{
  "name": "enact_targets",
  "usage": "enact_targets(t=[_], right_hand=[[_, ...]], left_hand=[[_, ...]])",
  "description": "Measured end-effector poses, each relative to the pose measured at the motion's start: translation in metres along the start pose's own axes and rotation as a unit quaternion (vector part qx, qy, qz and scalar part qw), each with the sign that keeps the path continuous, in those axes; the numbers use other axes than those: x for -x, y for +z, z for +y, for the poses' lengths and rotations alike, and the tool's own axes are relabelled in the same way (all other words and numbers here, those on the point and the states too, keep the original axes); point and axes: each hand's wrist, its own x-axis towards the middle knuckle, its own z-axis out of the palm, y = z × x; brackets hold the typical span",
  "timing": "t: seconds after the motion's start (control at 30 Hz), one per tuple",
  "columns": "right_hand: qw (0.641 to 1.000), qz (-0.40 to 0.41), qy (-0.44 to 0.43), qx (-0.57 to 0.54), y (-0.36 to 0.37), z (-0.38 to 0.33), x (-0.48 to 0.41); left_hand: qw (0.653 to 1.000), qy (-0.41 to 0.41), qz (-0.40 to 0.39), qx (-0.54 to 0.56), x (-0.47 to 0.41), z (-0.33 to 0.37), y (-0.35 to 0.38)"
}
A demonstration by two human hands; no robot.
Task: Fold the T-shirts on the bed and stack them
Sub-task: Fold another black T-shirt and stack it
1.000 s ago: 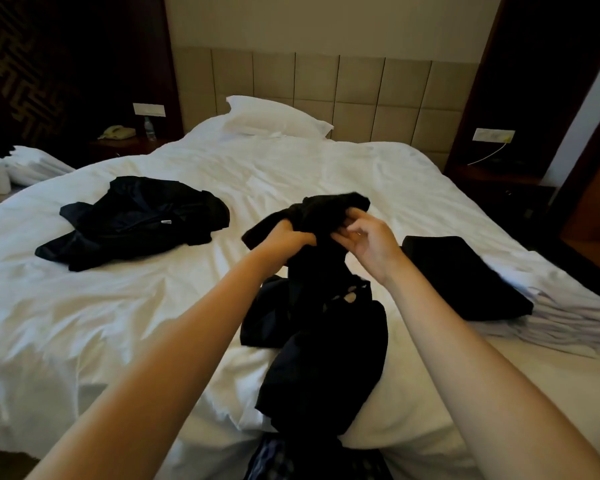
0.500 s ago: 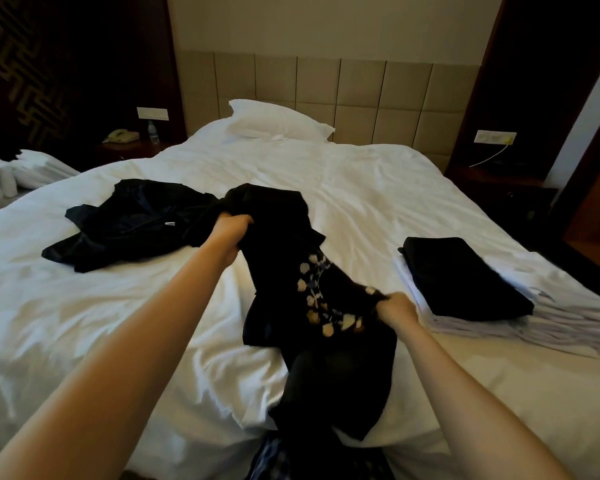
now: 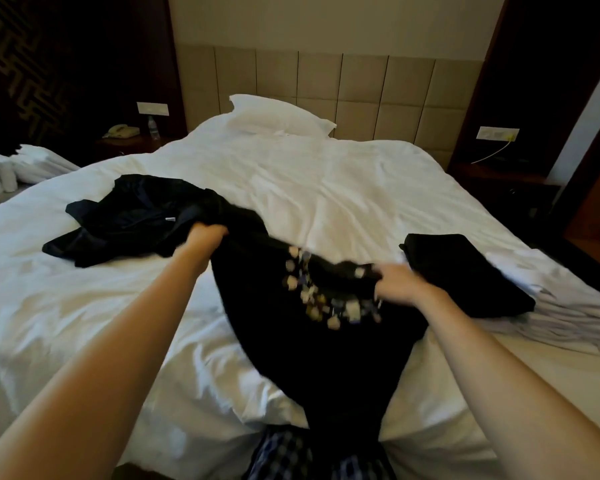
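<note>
Both hands spread a black printed T-shirt over the bed

Left grip (image 3: 207, 233) and right grip (image 3: 395, 284) clench the T-shirt (image 3: 319, 341) stretched between them; crumpled shirts (image 3: 132, 216) lie beyond the left, folded stack (image 3: 465, 275) beside the right

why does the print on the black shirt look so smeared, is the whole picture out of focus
In the head view only the moving parts smear: the right hand and the shirt with its pale print show motion blur, while the left hand, pillow and headboard stay fairly sharp. The wide lens also bends the headboard's lines, and the room's dark corners lose detail.
</note>
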Motion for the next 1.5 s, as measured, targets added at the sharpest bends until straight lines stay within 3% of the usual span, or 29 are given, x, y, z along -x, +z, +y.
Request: enact_targets(t=[0.07, 0.1, 0.17, 0.27, 0.37, 0.43, 0.57, 0.63, 0.7, 0.8, 0.9, 1.0, 1.07, 1.13, 1.2, 1.3, 1.37, 1.5], right_hand=[[0.967, -0.233, 0.049, 0.087, 0.027, 0.005, 0.004], [0.949, -0.29, 0.075, 0.101, 0.036, 0.006, 0.007], [0.934, -0.33, 0.132, 0.034, 0.037, 0.004, 0.013], [0.941, -0.289, 0.17, -0.044, 0.028, 0.003, 0.005], [0.99, -0.101, 0.088, -0.036, 0.035, 0.004, -0.019], [0.998, -0.026, 0.036, -0.053, 0.046, -0.002, -0.032], [0.996, -0.084, 0.006, -0.043, 0.067, -0.025, -0.043], [0.993, -0.112, 0.011, -0.038, 0.077, -0.03, -0.047], [0.992, -0.12, -0.003, -0.031, 0.084, -0.03, -0.05], [0.98, -0.196, -0.028, -0.024, 0.079, -0.031, -0.047], [0.943, -0.33, -0.008, 0.047, 0.062, -0.033, -0.04], [0.899, -0.414, 0.017, 0.142, 0.056, -0.037, -0.038], [0.922, -0.37, -0.008, 0.113, 0.06, -0.038, -0.044], [0.969, -0.239, -0.061, 0.03, 0.067, -0.039, -0.05], [0.984, -0.142, -0.096, -0.055, 0.075, -0.04, -0.055], [0.974, -0.201, -0.096, -0.037, 0.089, -0.037, -0.053], [0.968, -0.238, -0.071, -0.017, 0.093, -0.033, -0.05], [0.983, -0.172, -0.057, -0.044, 0.083, -0.029, -0.049]], left_hand=[[0.992, -0.071, -0.055, -0.085, 0.006, -0.034, 0.001], [0.982, -0.106, -0.078, -0.134, 0.006, -0.05, 0.0], [0.952, -0.155, -0.126, -0.234, 0.009, -0.067, 0.0], [0.887, -0.163, -0.191, -0.388, 0.016, -0.062, 0.0], [0.81, -0.147, -0.207, -0.528, 0.019, -0.046, 0.0], [0.755, -0.138, -0.201, -0.609, 0.018, -0.043, 0.003], [0.613, -0.043, -0.138, -0.777, 0.016, -0.032, 0.022], [0.566, 0.007, -0.112, -0.817, 0.011, -0.026, 0.036], [0.572, 0.055, -0.1, -0.813, 0.002, -0.026, 0.05], [0.593, 0.147, -0.146, -0.778, -0.008, -0.038, 0.071], [0.571, 0.235, -0.199, -0.761, -0.016, -0.063, 0.085], [0.556, 0.244, -0.248, -0.755, -0.027, -0.086, 0.094], [0.549, 0.231, -0.277, -0.754, -0.032, -0.094, 0.099], [0.557, 0.206, -0.29, -0.751, -0.036, -0.096, 0.1], [0.56, 0.186, -0.297, -0.75, -0.04, -0.094, 0.1], [0.552, 0.203, -0.292, -0.754, -0.044, -0.086, 0.097], [0.579, 0.231, -0.278, -0.731, -0.044, -0.078, 0.089], [0.713, 0.218, -0.223, -0.628, -0.051, -0.054, 0.061]])
